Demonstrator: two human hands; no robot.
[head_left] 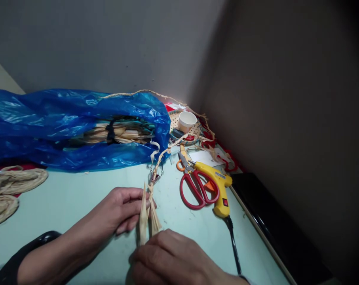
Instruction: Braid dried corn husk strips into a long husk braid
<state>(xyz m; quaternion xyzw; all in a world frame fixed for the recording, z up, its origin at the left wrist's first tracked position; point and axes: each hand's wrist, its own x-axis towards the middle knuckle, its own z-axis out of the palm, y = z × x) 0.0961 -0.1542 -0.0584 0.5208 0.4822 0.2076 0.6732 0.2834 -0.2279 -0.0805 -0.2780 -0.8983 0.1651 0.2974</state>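
Observation:
A braided cord [160, 158] of pale, dried husk-like strips runs from the back of the table toward me, and a metal clip [154, 178] grips it. My left hand [127, 208] pinches the braid just below the clip, fingers closed round it. Loose flat strips [154, 221] fan out from the braid's near end, and one pointed strip [143, 215] stands up beside them. Nearer to me, my right hand [170, 259] is closed at the lower ends of the strips; its fingertips are partly hidden behind the knuckles.
A blue plastic bag [63, 150] holds a tied bundle of dried strips [120, 132]. To the right lie red-handled scissors [194, 190] and a yellow glue gun [223, 190] with a black cord. A white cup [187, 120] stands behind. Coiled braids [16, 182] lie at left.

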